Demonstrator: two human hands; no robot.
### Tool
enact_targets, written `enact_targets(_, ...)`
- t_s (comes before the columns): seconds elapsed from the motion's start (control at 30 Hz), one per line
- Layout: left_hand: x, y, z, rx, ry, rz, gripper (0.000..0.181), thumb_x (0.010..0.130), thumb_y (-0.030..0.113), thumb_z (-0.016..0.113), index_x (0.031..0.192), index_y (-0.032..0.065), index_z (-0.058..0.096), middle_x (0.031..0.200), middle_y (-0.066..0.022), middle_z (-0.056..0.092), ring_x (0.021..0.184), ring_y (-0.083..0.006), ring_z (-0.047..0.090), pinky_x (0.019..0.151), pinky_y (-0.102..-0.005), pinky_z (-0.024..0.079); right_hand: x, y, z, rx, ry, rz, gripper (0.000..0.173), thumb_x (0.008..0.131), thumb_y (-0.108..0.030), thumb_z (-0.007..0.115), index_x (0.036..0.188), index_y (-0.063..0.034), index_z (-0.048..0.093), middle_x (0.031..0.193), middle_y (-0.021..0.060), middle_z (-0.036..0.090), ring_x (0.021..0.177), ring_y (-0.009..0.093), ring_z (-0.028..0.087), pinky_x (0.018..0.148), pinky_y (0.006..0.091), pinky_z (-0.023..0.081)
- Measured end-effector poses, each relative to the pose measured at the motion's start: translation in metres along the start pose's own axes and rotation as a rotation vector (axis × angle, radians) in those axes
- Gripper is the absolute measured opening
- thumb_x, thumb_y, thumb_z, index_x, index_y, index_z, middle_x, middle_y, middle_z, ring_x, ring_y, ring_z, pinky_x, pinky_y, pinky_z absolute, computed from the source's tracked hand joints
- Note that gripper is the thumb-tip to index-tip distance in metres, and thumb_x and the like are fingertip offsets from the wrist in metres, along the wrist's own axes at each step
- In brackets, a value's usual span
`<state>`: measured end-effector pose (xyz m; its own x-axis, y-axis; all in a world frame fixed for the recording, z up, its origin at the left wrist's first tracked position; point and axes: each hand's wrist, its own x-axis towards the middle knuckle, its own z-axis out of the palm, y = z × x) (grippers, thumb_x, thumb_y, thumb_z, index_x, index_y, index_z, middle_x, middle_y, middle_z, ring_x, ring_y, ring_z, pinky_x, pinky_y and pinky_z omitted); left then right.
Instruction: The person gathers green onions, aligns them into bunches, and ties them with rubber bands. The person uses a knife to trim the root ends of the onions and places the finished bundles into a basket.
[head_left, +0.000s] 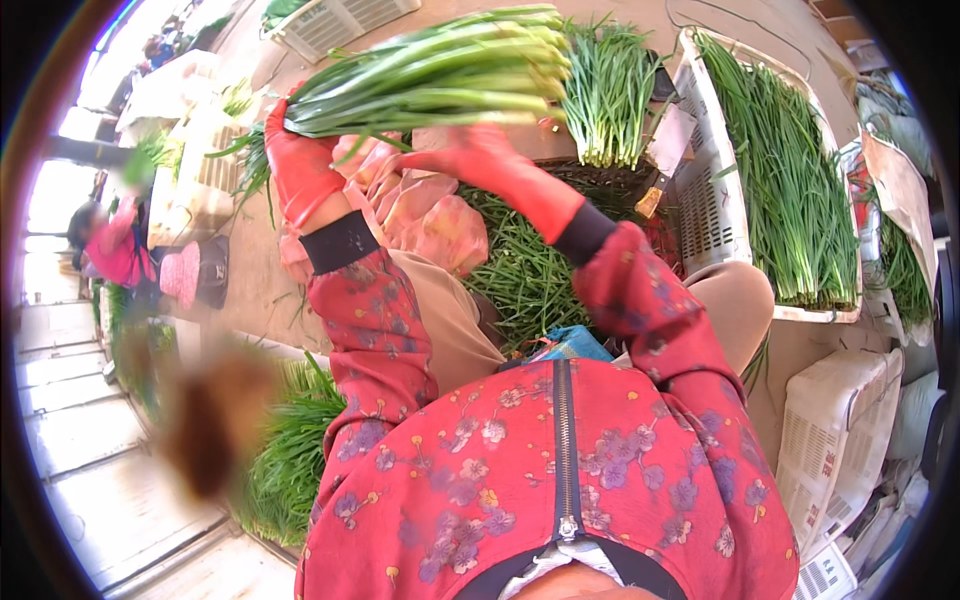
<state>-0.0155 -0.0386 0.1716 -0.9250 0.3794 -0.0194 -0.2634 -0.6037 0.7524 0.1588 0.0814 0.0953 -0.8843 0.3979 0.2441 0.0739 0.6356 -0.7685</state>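
My left hand (300, 161), in a red rubber glove, grips the leafy end of a thick bunch of long green stalks (442, 67); its fingertips are hidden behind the leaves. The bunch lies level, pale cut ends to the right. My right hand (491, 161), gloved in red too and slightly blurred, is just below the stalks near those ends, thumb spread to the left; whether it touches them I cannot tell. Thinner green stalks (611, 94) lie on a low wooden board (487, 142) to the right. Beside them are a wide-bladed knife (670, 142) with a wooden handle and a dark object.
At right stands a white plastic crate (705, 217) full of green stalks. Loose greens (525, 277) and pink cloth or plastic (435, 225) lie between my legs. Another crate (832, 442) is at lower right. A person in pink (120, 244) sits at far left, near a hat (180, 274).
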Motion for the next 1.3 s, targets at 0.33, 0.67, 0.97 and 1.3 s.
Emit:
enact_targets(0.33,-0.02,0.008,0.015,-0.229,-0.414,0.205,0.024,0.085,0.013,0.051,0.105,0.0003,0.054,0.089,-0.0102,0.062,0.09,-0.0272,0.059,0.092,-0.0414,0.044,-0.098,0.08,-0.004,0.048,-0.531,0.072,0.023,0.088,-0.031,0.056,0.101,-0.0136,0.063,0.081,0.0089,0.066,0.083,0.024,0.063,0.075,0.0362,0.048)
enact_targets(0.67,-0.043,-0.03,0.051,-0.21,-0.477,0.001,0.032,0.086,0.017,0.053,0.115,0.003,0.049,0.087,-0.0056,0.06,0.088,-0.022,0.058,0.091,-0.0394,0.046,-0.097,0.058,-0.003,1.331,-0.169,0.062,0.044,0.09,-0.028,0.053,0.127,-0.0061,0.046,0.121,0.0091,0.055,0.106,0.022,0.055,0.092,0.0337,0.042)
enact_targets(0.97,-0.066,-0.031,0.068,-0.219,-0.578,-0.027,0.037,0.087,0.018,0.053,0.12,0.0028,0.047,0.087,-0.0053,0.061,0.087,-0.0233,0.059,0.088,-0.0363,0.047,-0.141,0.053,-0.038,0.951,-0.382,0.034,0.047,0.089,-0.028,0.052,0.129,-0.0056,0.044,0.119,0.0123,0.055,0.104,0.023,0.056,0.086,0.0331,0.044)
enact_targets(1.3,-0.066,-0.013,0.066,0.112,-0.61,-0.074,0.043,0.081,0.012,0.06,0.119,-0.001,0.047,0.082,-0.0098,0.062,0.081,-0.0219,0.061,0.088,-0.0383,0.049,-0.132,0.073,-0.112,-0.07,0.034,-0.03,0.076,0.075,-0.046,0.067,0.131,-0.0006,0.041,0.131,0.0206,0.044,0.123,0.029,0.041,0.103,0.0337,0.031)
